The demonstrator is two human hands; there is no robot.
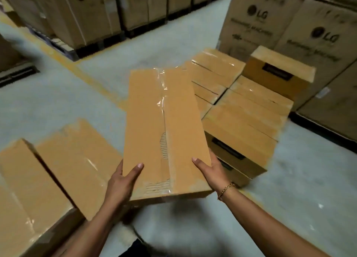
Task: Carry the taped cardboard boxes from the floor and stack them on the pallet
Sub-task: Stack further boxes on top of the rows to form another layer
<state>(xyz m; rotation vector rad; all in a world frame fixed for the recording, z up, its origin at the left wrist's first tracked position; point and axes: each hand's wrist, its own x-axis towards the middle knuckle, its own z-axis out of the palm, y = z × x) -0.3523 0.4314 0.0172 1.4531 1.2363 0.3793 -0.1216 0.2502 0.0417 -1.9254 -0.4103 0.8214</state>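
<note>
Partway: gripping taped box (164,125) in left hand (121,183) and right hand (211,170), fingers (137,169) curled round; part-built stack (243,121) ahead, floor boxes (77,156) remaining.

"LG" logo on tall cartons (257,23)

A: What colour is the long box (154,121)?
B: Light brown, plain. The tape (163,94) along its middle is clear and shiny, and a torn patch (164,147) shows pale ridges in stripes.
A: And the stacked boxes (243,110)?
B: The same brown, with black labels (228,150) on the sides.
A: The floor (58,94)?
B: Pale grey, with a yellow line (61,57) across it. The big cartons (249,34) are duller brown with black print. The bracelet (226,190) is gold in colour.
</note>
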